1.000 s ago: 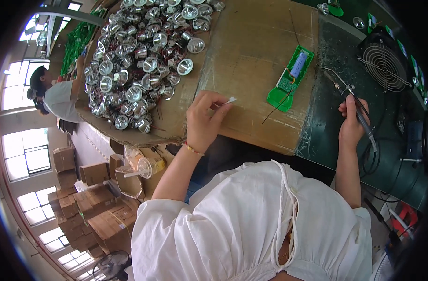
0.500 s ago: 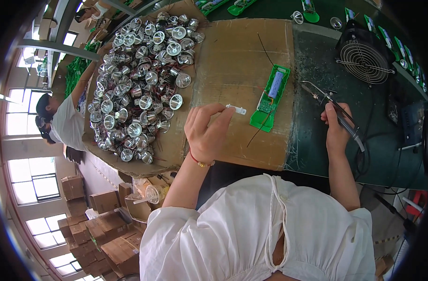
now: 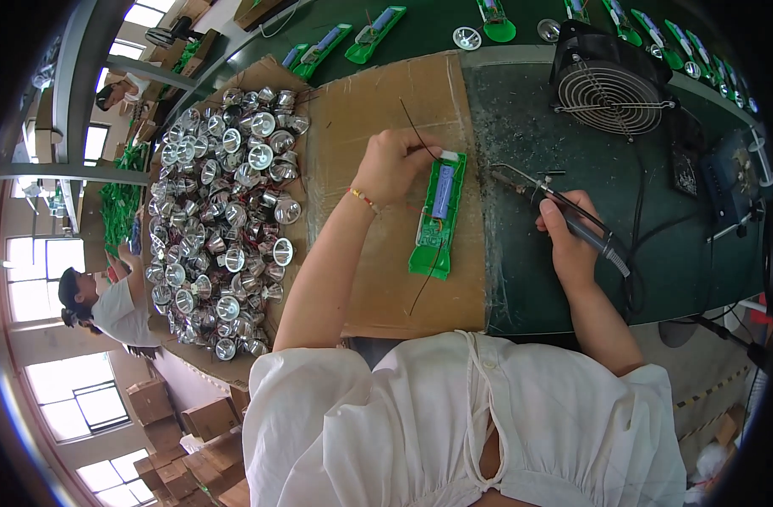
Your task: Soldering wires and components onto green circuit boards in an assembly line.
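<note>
A green plastic casing (image 3: 438, 215) with a blue battery cell and thin black wires lies on a brown cardboard sheet (image 3: 365, 127). My left hand (image 3: 393, 166) rests at the casing's top left end, fingers pinched on a small white part there. My right hand (image 3: 567, 242) grips a soldering iron (image 3: 564, 209) by its black handle; the metal tip points left and hangs just right of the casing, apart from it.
A heap of several silver reflector cups (image 3: 220, 224) covers the cardboard's left part. A black fan (image 3: 613, 84) stands at the back right on the green mat (image 3: 699, 245). More green casings (image 3: 352, 38) lie along the far edge. Other people (image 3: 99, 304) work at the left.
My left hand moved right from the cardboard's middle onto the green casing's top end, carrying the small white part. My right hand with the soldering iron came closer to the casing.
</note>
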A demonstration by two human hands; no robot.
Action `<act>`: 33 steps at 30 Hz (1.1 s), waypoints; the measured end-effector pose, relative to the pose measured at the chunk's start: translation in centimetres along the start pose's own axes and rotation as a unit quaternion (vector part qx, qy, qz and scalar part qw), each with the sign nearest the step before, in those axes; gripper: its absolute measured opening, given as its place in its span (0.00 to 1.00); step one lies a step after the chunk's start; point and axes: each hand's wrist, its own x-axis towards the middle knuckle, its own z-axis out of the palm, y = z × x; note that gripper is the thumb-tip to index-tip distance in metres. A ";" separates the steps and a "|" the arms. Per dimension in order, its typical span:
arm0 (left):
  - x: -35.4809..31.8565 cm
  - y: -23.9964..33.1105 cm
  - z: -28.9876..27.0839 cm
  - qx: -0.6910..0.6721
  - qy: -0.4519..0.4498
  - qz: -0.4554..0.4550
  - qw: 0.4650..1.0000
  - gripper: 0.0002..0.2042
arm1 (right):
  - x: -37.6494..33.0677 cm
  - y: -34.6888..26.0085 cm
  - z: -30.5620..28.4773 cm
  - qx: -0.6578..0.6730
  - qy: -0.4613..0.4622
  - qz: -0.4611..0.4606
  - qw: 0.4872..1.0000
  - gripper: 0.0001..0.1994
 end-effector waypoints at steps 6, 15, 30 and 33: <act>1.7 -0.4 0.6 -0.045 -0.119 -0.109 0.986 0.06 | 0.0 0.8 0.2 -0.014 0.001 0.005 1.000 0.07; 2.2 0.1 1.2 -0.011 -0.136 -0.115 0.984 0.08 | 0.5 0.6 0.3 0.000 0.005 0.007 1.000 0.07; 0.9 -0.7 1.3 0.038 -0.234 -0.018 0.971 0.09 | 0.4 -0.3 0.3 0.029 0.061 0.025 0.997 0.07; -1.7 -0.7 1.1 0.048 -0.247 0.030 0.967 0.09 | 0.6 -0.2 0.0 0.040 0.071 0.021 0.996 0.07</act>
